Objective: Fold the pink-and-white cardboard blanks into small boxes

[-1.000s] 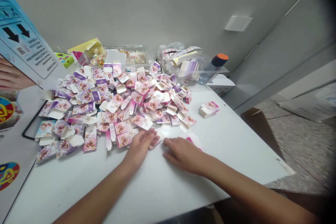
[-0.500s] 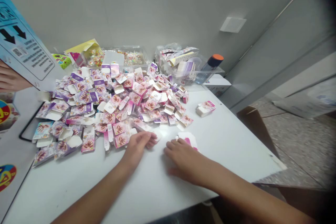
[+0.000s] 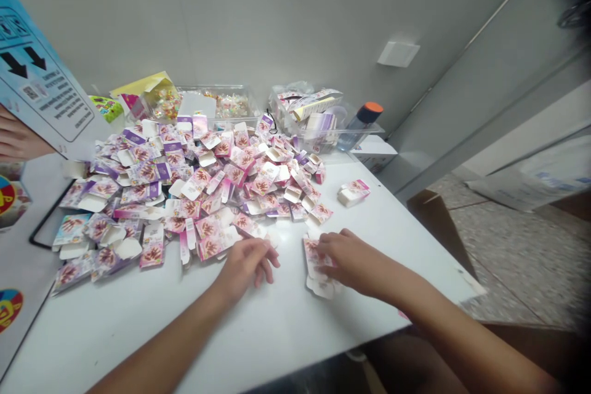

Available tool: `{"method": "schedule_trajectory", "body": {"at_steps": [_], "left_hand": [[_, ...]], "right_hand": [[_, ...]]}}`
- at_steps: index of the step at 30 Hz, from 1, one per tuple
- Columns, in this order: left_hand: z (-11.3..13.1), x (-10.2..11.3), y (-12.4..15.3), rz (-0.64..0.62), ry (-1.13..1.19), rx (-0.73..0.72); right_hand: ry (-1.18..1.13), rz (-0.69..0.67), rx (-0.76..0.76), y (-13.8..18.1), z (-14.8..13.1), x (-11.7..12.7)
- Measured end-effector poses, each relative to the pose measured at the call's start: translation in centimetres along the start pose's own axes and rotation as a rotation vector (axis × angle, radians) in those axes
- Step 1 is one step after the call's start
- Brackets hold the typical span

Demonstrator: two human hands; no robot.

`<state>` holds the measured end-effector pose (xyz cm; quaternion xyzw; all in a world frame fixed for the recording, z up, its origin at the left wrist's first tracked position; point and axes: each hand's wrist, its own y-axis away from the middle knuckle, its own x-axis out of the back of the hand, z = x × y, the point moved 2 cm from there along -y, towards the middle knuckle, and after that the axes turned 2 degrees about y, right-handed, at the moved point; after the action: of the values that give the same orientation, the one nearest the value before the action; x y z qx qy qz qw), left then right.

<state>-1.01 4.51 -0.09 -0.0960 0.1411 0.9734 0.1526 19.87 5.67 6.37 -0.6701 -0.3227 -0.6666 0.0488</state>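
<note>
My right hand (image 3: 344,258) has its fingers curled over a small pink-and-white carton (image 3: 314,258) with open end flaps, low over the white table. The fingers hide part of the carton. To its left, my left hand (image 3: 248,261) rests at the near edge of a heap of small printed cartons (image 3: 265,178). Its fingers are loosely bent and a little apart, with nothing visible in them.
A short stack of flat cartons (image 3: 353,192) lies right of the heap. Behind stand two clear bins (image 3: 231,112), one with beads, and a bottle with an orange cap (image 3: 364,123). At left, another person's hand (image 3: 21,135) is beside a blue printed board (image 3: 44,83).
My right hand has shifted slightly right, and its fingers now grip the carton, which shows its printed face. My left hand's fingers have loosened and spread. The view has shifted slightly.
</note>
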Motion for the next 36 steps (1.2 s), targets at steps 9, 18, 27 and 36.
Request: {"method": "schedule_trajectory", "body": {"at_steps": [9, 18, 27, 36], "left_hand": [[-1.4, -0.8, 0.3, -0.251, -0.017, 0.160], [-1.7, -0.9, 0.4, -0.281, -0.014, 0.179], [-1.4, -1.7, 0.8, -0.281, 0.401, 0.253], [-1.7, -1.7, 1.4, -0.157, 0.497, 0.207]], "right_hand": [[0.097, 0.012, 0.006, -0.5, -0.4, -0.5], [0.080, 0.041, 0.064, -0.4, -0.5, -0.6], [0.108, 0.567, 0.302, 1.3, -4.8, 1.1], [-0.162, 0.521, 0.347, 1.1, -9.2, -0.9]]}}
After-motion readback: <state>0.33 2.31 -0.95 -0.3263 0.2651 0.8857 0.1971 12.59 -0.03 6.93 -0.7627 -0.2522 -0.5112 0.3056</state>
